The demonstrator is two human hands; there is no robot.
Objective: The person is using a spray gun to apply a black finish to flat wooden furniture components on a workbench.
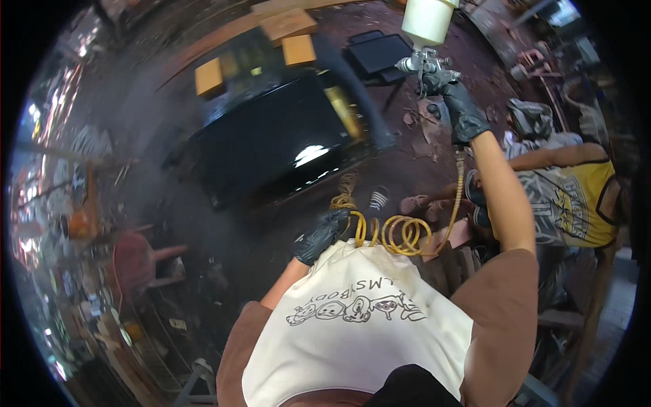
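My right hand (456,105), in a black glove, is raised at the far right and wrapped round the handle of a spray gun (426,64). A white paint cup (428,24) sits on top of the gun. From its handle a yellow coiled air hose (407,234) runs down and loops in front of my shirt. My left hand (322,237), also gloved in black, is closed on the hose near my waist; its fingertips are partly hidden. Ahead lies a glossy black panel (264,136), wet-looking, with a bright reflection near its right corner. The gun is apart from it.
Wooden blocks (209,76) stand beyond the panel. Further dark panels (380,54) lie behind the gun. A red plastic chair (135,264) is at the left. Close on my right sits a person in a yellow top (588,203). Haze hangs at the left.
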